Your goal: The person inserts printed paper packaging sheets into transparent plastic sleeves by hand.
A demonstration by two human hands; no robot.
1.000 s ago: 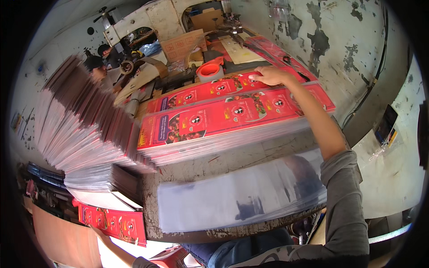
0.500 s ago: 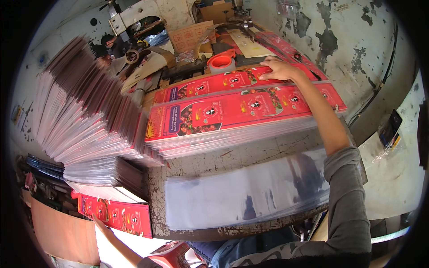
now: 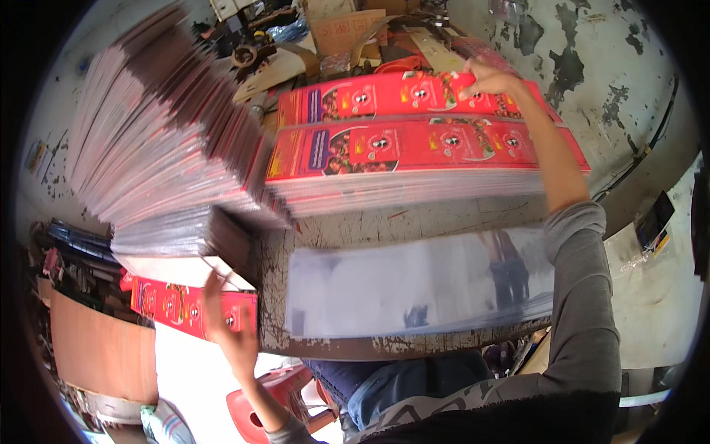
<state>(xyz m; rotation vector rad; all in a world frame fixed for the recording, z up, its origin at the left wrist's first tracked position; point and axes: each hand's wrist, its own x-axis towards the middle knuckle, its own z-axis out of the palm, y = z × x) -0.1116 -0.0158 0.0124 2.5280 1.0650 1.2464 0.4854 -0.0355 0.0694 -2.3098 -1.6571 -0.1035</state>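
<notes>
My right hand point(image 3: 489, 80) pinches the far edge of a red printed sheet point(image 3: 355, 101), thumb on its face. That sheet is raised a little behind the nearer stack of red printed sheets point(image 3: 429, 148), whose layers carry clear plastic between them. My left hand point(image 3: 235, 334), slightly blurred, has its fingers stretched upward with nothing in them. It hovers by another red printed sheet point(image 3: 171, 303), which sticks out under a lower pile at the table's left. In front of me lies a flat stack of clear plastic sleeves point(image 3: 384, 288).
A tall, leaning stack of sleeved sheets point(image 3: 163, 140) rises on the left. Behind the red sheets are an orange-red tape dispenser point(image 3: 399, 64) and cardboard point(image 3: 347, 33). A peeling wall point(image 3: 592, 103) bounds the right. A red stool point(image 3: 259, 403) stands below the table's front edge.
My right hand has taken hold of the far red sheet and lifted it, partly covering the tape dispenser. My left hand has come up and right from the lower left sheet. The view has shifted.
</notes>
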